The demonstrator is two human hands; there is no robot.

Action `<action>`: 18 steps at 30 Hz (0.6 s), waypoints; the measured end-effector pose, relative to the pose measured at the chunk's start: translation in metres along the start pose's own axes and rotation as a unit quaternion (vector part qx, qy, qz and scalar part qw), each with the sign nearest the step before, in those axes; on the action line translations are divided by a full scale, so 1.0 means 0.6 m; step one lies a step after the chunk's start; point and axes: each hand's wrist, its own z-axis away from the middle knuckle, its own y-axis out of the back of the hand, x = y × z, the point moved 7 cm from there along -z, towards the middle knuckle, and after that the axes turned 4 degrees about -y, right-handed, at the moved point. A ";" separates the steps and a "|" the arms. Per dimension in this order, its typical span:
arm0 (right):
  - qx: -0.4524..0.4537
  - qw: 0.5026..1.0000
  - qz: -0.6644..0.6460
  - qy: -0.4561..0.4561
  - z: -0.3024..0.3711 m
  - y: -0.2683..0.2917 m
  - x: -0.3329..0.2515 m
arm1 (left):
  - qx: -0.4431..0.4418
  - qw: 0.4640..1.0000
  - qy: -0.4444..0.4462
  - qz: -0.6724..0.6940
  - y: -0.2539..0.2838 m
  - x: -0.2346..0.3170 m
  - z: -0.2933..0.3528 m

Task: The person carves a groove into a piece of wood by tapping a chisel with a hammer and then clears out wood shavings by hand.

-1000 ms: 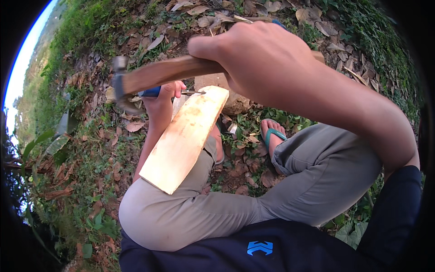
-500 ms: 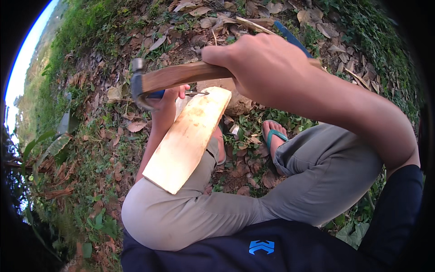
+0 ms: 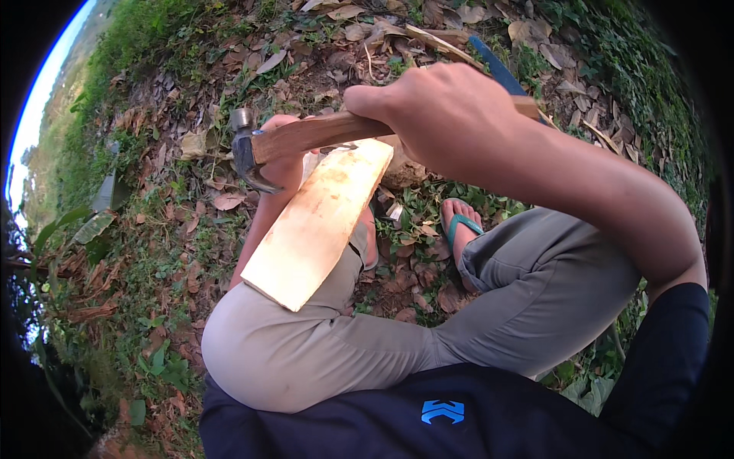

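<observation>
My right hand [image 3: 443, 107] is closed around the wooden handle of a claw hammer [image 3: 321, 134]. The hammer lies across the view, its metal head to the left and in front of my left hand [image 3: 284, 164]. That hand is closed on a thin metal-shafted tool [image 3: 345, 146], whose handle is hidden now but showed blue earlier. The tool's tip is at the far end of a pale wooden board [image 3: 317, 229]. The board slants from my left knee, where its near end rests, toward a stone [image 3: 403, 170].
A long blue strip-like object [image 3: 497, 69] and split wood pieces [image 3: 440, 44] lie on the ground beyond my right hand. Dry leaves and green plants surround my feet, which wear green flip-flops [image 3: 463, 222]. A leafy slope rises at the left.
The hammer head has shifted slightly right and down, now covering more of my left hand and the tool's handle. The board appears slightly higher in view.
</observation>
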 end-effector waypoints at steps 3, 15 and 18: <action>0.034 0.999 -0.013 0.004 0.002 0.011 0.002 | 0.030 0.998 0.017 0.047 0.002 -0.014 0.007; -0.057 0.998 0.004 -0.038 0.012 -0.020 0.018 | 0.017 0.999 0.022 0.036 0.004 -0.031 0.007; -0.059 0.997 0.012 -0.040 -0.001 -0.017 0.012 | 0.044 0.997 0.037 0.041 0.015 -0.016 0.023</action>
